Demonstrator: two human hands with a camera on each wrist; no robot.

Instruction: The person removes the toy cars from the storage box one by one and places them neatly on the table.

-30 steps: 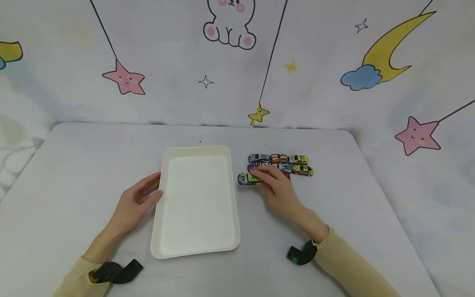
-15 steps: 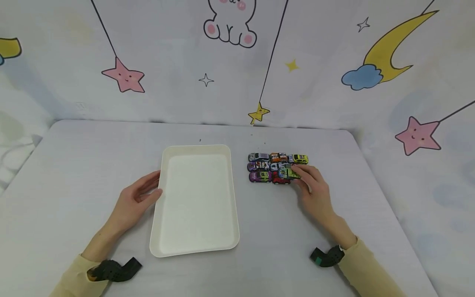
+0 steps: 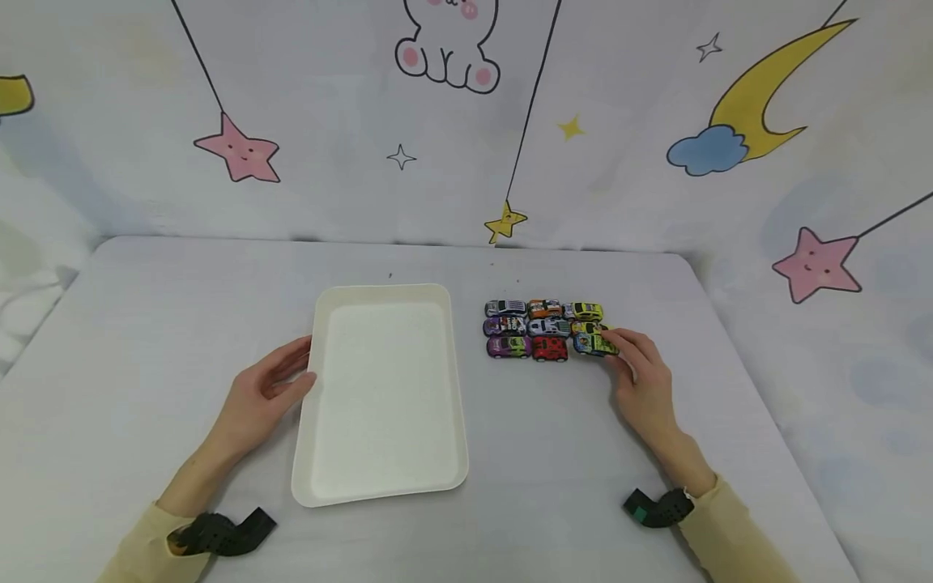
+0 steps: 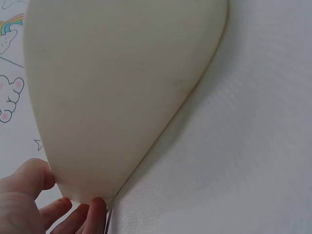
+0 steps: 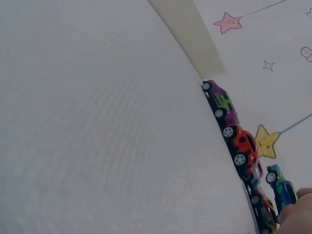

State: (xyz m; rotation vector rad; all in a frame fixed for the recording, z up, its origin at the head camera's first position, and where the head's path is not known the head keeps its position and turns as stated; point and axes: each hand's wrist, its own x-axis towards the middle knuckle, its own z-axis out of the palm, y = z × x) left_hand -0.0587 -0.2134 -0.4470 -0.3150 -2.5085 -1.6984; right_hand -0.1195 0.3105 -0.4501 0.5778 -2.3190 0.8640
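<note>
My right hand (image 3: 645, 387) pinches a green and blue toy car (image 3: 592, 345) by its right end, between thumb and fingertips. This car is beside the right end of the front row, and in the right wrist view it appears slightly raised. A red toy car (image 3: 550, 349) and a purple and green toy car (image 3: 509, 347) stand to its left. Behind it is a yellow toy car (image 3: 587, 327), partly covered. My left hand (image 3: 257, 398) holds the left side of a white tray (image 3: 302, 453), thumb at the rim and fingers against the wall (image 4: 122, 97).
More toy cars stand close together in rows behind, among them an orange one (image 3: 544, 308) and a silver one (image 3: 506, 308). The white table (image 3: 554, 486) ends at a printed cloth backdrop (image 3: 313, 97). Both wrists wear black camera mounts.
My right hand has carried the green and blue car rightward from the left of the front row, over the other cars, to the row's right end. My left hand stays at the tray.
</note>
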